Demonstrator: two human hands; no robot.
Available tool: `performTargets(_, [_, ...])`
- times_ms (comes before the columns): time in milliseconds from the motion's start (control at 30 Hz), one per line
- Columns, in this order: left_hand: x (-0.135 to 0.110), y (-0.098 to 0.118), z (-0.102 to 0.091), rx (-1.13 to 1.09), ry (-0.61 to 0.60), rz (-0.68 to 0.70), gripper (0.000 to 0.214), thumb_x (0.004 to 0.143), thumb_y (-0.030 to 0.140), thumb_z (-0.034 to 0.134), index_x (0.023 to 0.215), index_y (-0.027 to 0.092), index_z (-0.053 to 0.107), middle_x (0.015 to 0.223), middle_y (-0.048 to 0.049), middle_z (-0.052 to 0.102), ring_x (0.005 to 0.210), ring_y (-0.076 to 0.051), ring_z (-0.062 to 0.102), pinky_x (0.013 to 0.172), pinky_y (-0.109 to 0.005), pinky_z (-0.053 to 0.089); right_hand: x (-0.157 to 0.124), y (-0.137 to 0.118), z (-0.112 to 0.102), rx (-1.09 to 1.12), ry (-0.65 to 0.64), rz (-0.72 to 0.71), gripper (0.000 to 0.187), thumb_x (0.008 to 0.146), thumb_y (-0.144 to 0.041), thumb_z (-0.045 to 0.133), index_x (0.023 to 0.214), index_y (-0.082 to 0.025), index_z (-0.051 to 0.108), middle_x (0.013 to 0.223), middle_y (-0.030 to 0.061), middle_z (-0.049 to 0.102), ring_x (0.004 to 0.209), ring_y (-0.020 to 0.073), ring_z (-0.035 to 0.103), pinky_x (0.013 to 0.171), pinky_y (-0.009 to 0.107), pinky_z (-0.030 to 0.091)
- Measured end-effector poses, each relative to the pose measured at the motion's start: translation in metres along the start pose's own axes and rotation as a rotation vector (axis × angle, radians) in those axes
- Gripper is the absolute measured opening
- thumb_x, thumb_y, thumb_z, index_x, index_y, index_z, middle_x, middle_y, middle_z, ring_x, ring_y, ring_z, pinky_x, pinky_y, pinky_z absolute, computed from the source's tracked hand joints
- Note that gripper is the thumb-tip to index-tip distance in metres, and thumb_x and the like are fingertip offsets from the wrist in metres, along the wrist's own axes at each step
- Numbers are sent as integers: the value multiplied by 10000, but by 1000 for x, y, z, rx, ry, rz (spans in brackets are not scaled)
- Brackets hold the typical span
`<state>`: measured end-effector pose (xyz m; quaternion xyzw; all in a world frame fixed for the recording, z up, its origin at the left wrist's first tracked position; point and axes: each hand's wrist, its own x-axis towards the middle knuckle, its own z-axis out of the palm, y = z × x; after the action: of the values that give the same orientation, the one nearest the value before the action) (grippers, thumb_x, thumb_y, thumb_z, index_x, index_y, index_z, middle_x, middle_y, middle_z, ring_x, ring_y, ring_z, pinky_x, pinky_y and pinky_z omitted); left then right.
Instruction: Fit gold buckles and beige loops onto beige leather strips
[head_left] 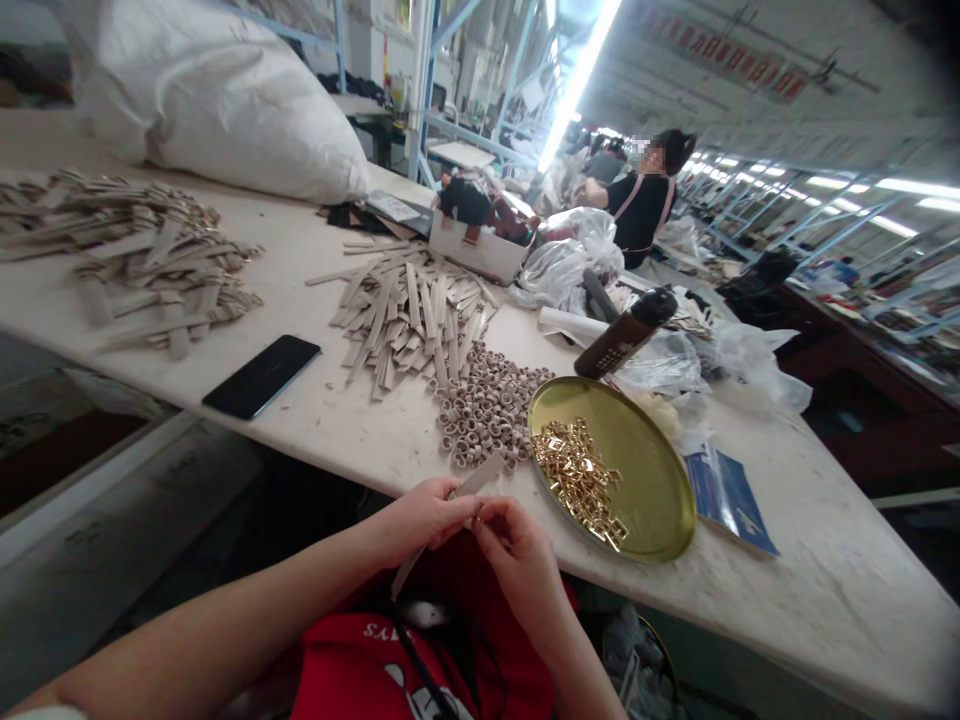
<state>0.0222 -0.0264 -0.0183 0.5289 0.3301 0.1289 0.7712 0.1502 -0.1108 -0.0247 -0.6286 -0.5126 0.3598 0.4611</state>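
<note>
Close to my body, at the table's front edge, my left hand (pixel 427 518) grips a beige strap (pixel 481 474). One end of the strap sticks up past the fingers and the other hangs below the hand. The fingertips of my right hand (pixel 521 555) are pinched together against my left thumb; what they hold is too small to make out. Just beyond my hands is a heap of small beige loops (pixel 487 405). To their right, gold buckles (pixel 577 470) lie in a round yellow-green tray (pixel 660 500).
More beige straps (pixel 416 315) are piled behind the loops, with another pile (pixel 161 255) at far left. A phone (pixel 262 375), a dark bottle (pixel 626 330), a blue packet (pixel 731 500), a filled box (pixel 480 250) and a white sack (pixel 225 100) are on the table. A person (pixel 637 205) stands beyond.
</note>
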Motion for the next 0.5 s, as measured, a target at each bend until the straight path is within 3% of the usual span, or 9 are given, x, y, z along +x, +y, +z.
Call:
performTargets(167, [-5,-2,0,18,21,5,241,754,389,491,763,149,487,446,94,343,384,-49,272,353,-159,191,-3,2,10,379,38,155,232,727,-286,614,933,-224,529,788,-7,597,682,132,554,638,259,453])
performTargets(400, [-5,-3,-1,57,71,-12,221,783,365,443,752,149,476,444,88,341,391,-59,274,375,-168,201,0,4,13,478,28,198,214,710,-289,647,898,-220,571,758,-17,589,670,113,530,630,240,436])
performTargets(500, [-5,-1,-3,201,123,67,199,803,342,428,748,158,481,484,71,387,433,-75,332,414,-179,249,3,8,14,538,49,259,258,713,-317,649,934,-216,563,740,-16,582,625,103,511,593,231,430])
